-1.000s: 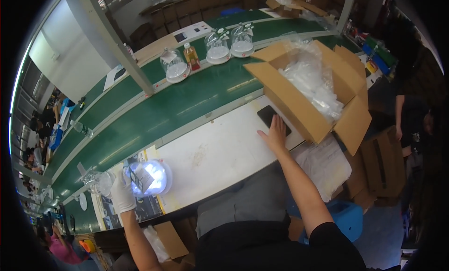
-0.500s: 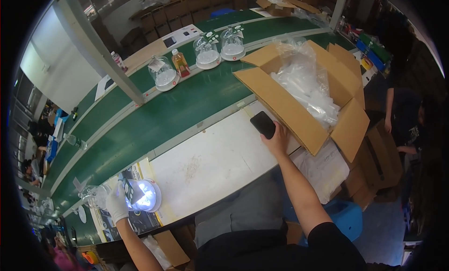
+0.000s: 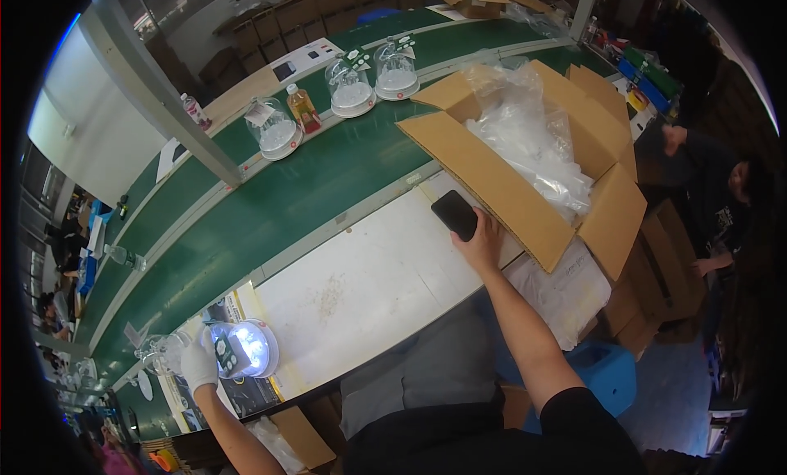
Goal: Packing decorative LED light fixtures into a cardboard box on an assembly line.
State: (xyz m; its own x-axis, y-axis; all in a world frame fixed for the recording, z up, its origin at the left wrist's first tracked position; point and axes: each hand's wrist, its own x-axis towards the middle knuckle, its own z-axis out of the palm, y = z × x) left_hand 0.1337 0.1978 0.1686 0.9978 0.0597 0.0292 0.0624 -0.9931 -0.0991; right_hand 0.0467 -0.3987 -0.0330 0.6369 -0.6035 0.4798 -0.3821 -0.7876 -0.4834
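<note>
In my bare right hand is a black smartphone, its dark face up, just above the white table beside the open carton. My left hand, in a white glove, is closed at the top of a clear dome lamp. Bright white light shines from the lamp's round base, and a green card tag hangs by the dome. The gripping fingertips are partly hidden. Just left of the glove stands another clear dome. Printed black and yellow sheets lie under the lit lamp.
A large open carton full of plastic bags stands to the right. Along the green conveyor are several clear domes and a drink bottle. A blue stool is at lower right; another person is beyond it.
The view has shifted slightly. The phone stays in my right hand and the glove stays at the lit lamp, whose tag has turned. The person at the right has raised a hand and leaned in.
</note>
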